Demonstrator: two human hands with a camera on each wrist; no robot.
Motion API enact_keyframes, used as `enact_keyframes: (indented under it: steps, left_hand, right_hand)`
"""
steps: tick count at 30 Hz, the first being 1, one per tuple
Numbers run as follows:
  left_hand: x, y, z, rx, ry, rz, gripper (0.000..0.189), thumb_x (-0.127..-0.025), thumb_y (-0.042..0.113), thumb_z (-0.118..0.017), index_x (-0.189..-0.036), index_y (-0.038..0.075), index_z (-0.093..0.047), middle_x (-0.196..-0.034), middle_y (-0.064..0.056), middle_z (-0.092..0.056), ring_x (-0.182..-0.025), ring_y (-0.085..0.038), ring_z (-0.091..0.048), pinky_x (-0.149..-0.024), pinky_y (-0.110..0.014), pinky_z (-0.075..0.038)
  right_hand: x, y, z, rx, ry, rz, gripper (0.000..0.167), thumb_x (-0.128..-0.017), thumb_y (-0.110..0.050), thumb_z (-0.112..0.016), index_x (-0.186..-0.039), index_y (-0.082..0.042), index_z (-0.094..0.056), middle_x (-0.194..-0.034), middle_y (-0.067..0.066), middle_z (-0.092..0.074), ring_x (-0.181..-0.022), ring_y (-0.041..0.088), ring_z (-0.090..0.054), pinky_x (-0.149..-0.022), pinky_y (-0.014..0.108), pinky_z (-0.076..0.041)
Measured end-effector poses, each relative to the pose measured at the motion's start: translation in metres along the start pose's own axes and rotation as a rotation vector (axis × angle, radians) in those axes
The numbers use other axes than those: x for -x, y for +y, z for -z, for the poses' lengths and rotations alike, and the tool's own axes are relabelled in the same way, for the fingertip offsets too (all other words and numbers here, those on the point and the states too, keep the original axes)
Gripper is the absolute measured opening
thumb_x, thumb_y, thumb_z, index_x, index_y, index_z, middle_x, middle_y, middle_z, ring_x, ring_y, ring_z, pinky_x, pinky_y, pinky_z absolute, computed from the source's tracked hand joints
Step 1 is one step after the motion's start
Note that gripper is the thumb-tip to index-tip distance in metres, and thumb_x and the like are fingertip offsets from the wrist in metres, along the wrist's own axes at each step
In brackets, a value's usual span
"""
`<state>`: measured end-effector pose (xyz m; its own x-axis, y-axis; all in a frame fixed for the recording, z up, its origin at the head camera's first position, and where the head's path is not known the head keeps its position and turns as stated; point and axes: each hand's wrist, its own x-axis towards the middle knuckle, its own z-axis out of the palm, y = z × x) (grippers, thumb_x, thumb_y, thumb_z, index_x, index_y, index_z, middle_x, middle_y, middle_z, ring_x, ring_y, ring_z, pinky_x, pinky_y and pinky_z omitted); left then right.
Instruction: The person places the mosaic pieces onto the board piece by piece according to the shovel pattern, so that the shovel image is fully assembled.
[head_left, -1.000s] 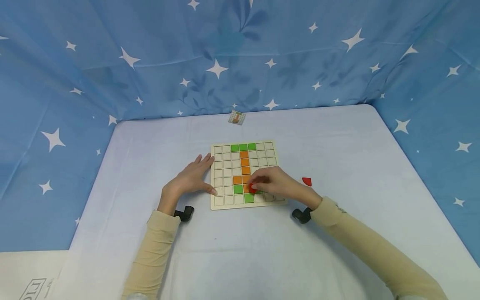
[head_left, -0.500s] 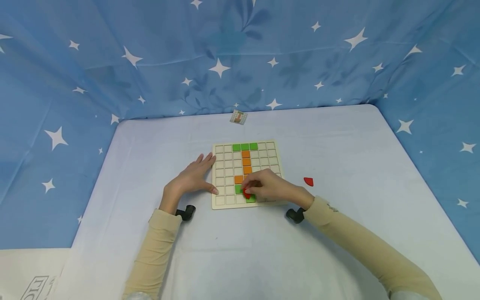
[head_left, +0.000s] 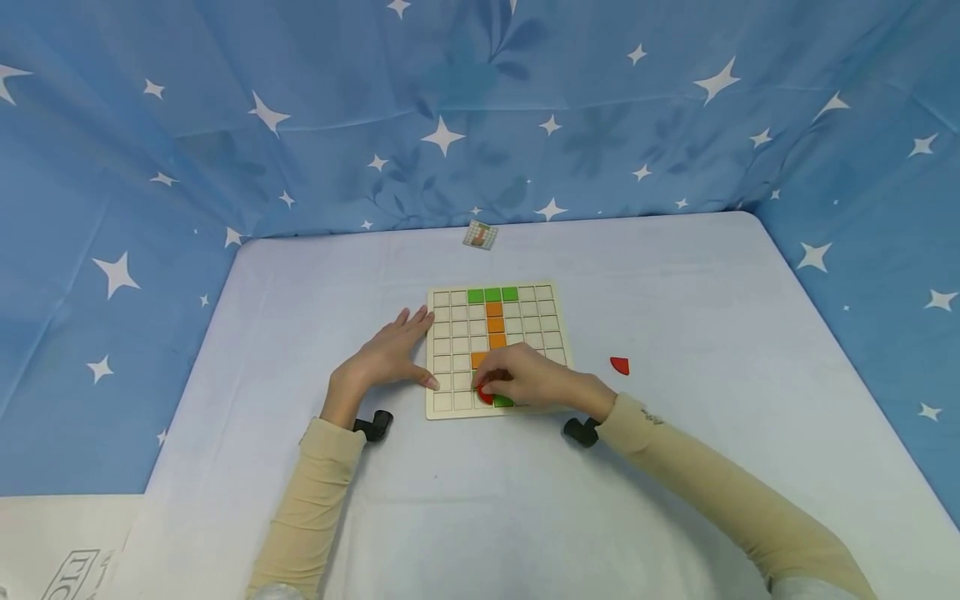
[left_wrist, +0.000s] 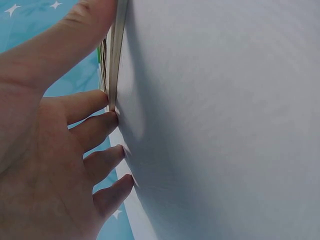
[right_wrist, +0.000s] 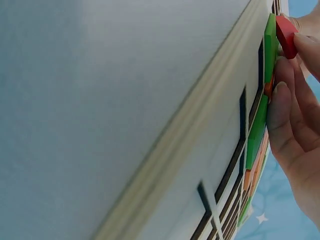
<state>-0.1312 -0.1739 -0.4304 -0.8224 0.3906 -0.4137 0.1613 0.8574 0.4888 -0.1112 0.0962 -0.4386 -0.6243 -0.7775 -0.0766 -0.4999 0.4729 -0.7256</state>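
A cream grid board [head_left: 442,402] lies mid-table, with green tiles [head_left: 492,295] along its far row and orange tiles [head_left: 496,326] running down a column. My left hand [head_left: 381,357] rests at the board's left edge, fingers spread, its fingertips [left_wrist: 112,120] against the edge in the left wrist view. Over the near rows, my right hand [head_left: 525,375] pinches a red tile with a curved side [head_left: 486,395] between thumb and fingers. In the right wrist view the red tile [right_wrist: 286,37] is beside a green tile [right_wrist: 270,47]. The hand hides several near cells.
Another red quarter-round tile [head_left: 619,365] lies on the white table right of the board. A small pattern card [head_left: 480,235] sits at the table's far edge. Blue star-printed cloth [head_left: 450,108] hangs behind and at the sides.
My right hand has shifted left and slightly nearer across the board, carrying the red tile from the orange column toward the near-row cells. My left hand has stayed at the board's edge.
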Motion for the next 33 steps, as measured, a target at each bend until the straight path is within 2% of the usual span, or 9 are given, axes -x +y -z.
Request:
enact_keyframes:
  steps: [5, 11, 17, 25, 33]
  left_hand:
    - [0.0003, 0.0009, 0.0005, -0.001, -0.004, 0.000, 0.119, -0.079, 0.041, -0.089, -0.167, 0.011, -0.013, -0.175, -0.006, -0.003, -0.161, -0.032, 0.005, -0.131, -0.055, -0.006]
    - [0.0014, 0.0008, 0.0002, 0.009, -0.005, 0.004, 0.119, -0.079, 0.041, -0.089, -0.167, 0.012, -0.014, -0.175, -0.006, -0.003, -0.161, -0.032, 0.005, -0.130, -0.055, -0.006]
    - [0.0016, 0.0008, 0.0016, 0.004, 0.000, -0.002, 0.119, -0.079, 0.041, -0.089, -0.167, 0.011, -0.014, -0.175, -0.007, -0.003, -0.161, -0.032, 0.004, -0.131, -0.055, -0.007]
    - [0.0023, 0.0029, 0.0028, -0.003, 0.001, -0.018, 0.118, -0.079, 0.041, -0.089, -0.166, 0.008, -0.016, -0.174, -0.011, -0.005, -0.161, -0.035, 0.003, -0.130, -0.056, -0.007]
    - [0.0022, 0.0032, 0.0012, -0.003, 0.005, -0.021, 0.118, -0.079, 0.040, -0.089, -0.166, 0.007, -0.016, -0.174, -0.012, -0.006, -0.161, -0.036, 0.002, -0.130, -0.057, -0.008]
  right_hand:
    - [-0.0016, -0.0004, -0.0024, 0.066, -0.008, 0.029, 0.013, -0.096, -0.009, -0.072, -0.107, -0.010, -0.080, -0.095, -0.004, -0.070, -0.078, 0.007, -0.054, -0.073, 0.020, -0.051]
    - [-0.0012, -0.0031, -0.0037, 0.096, -0.006, 0.060, 0.015, -0.097, -0.005, -0.070, -0.106, -0.011, -0.080, -0.091, -0.002, -0.068, -0.076, 0.006, -0.053, -0.069, 0.020, -0.048]
    - [0.0004, -0.0063, -0.0016, 0.082, -0.037, 0.031, 0.013, -0.096, -0.014, -0.074, -0.108, -0.014, -0.080, -0.087, -0.004, -0.061, -0.073, 0.008, -0.051, -0.066, 0.021, -0.045]
    - [0.0019, -0.0070, -0.0025, 0.130, -0.060, 0.013, 0.016, -0.095, -0.015, -0.072, -0.110, -0.016, -0.079, -0.094, -0.002, -0.064, -0.079, 0.012, -0.054, -0.070, 0.023, -0.046]
    - [0.0043, -0.0054, -0.0032, 0.146, -0.034, 0.030, 0.014, -0.096, -0.019, -0.072, -0.108, -0.017, -0.079, -0.094, -0.003, -0.065, -0.080, 0.012, -0.055, -0.071, 0.024, -0.048]
